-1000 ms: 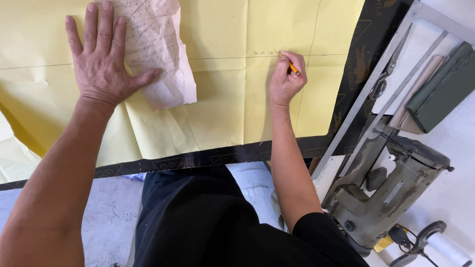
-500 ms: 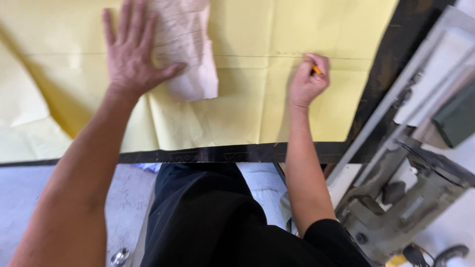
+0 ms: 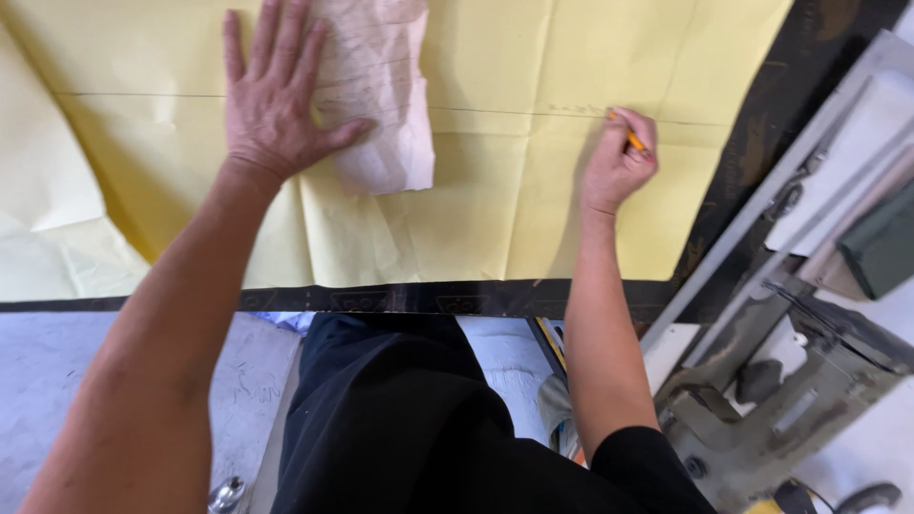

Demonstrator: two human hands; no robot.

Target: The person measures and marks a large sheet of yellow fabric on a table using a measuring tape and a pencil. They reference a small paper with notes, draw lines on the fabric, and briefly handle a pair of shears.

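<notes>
A large creased yellow paper sheet (image 3: 495,190) lies spread on a black-edged table (image 3: 428,297). My left hand (image 3: 276,100) presses flat on it, fingers apart, thumb on a crumpled pale paper pattern piece (image 3: 381,105) with faint pencil lines. My right hand (image 3: 619,162) grips an orange pencil (image 3: 630,136), its tip on a thin drawn line running across the sheet.
A grey-green power tool (image 3: 762,409) sits low at the right beside a light metal rail (image 3: 762,219) and a dark green box (image 3: 881,243). My black clothing (image 3: 400,428) fills the bottom centre above a grey floor (image 3: 57,362).
The view has shifted, so the sheet and hands sit further right and up in the picture. Both hands keep their places on the paper; the pencil stays at the line.
</notes>
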